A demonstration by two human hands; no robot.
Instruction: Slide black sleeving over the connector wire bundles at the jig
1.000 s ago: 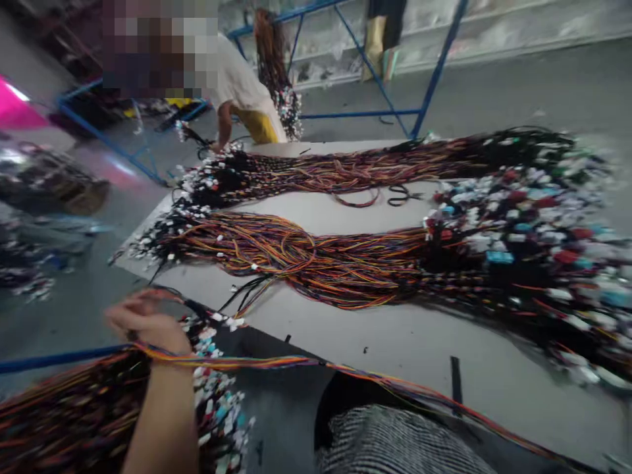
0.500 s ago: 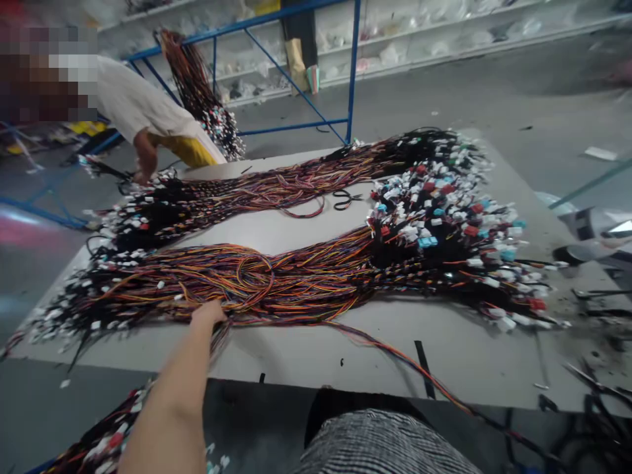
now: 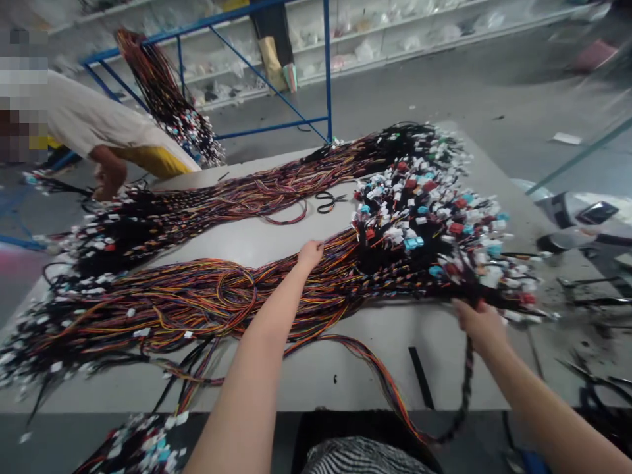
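My right hand (image 3: pixel 481 324) is closed around a wire harness (image 3: pixel 467 382) at the table's right. Its black-wrapped part hangs below the hand over the front edge, then runs into orange and purple wires that curve back onto the table. Above the fingers, its connector end is blurred among white, red and blue connectors. My left hand (image 3: pixel 311 255) is at the upper edge of the near bundle of coloured wires (image 3: pixel 197 289), fingers bunched; whatever they pinch is hidden. A coil of orange wire lies on that bundle, left of the hand.
A second wire bundle (image 3: pixel 237 191) lies along the far side of the table (image 3: pixel 375 388), with black scissors (image 3: pixel 330 202) between the bundles. A co-worker's hand (image 3: pixel 109 174) is at its left end. More harnesses (image 3: pixel 162 92) hang on a blue rack (image 3: pixel 328 72). Tools lie at right.
My left hand has moved right, from the near bundle's front edge to its upper edge. My right hand has come into view holding the harness, whose connector end is now raised onto the table.
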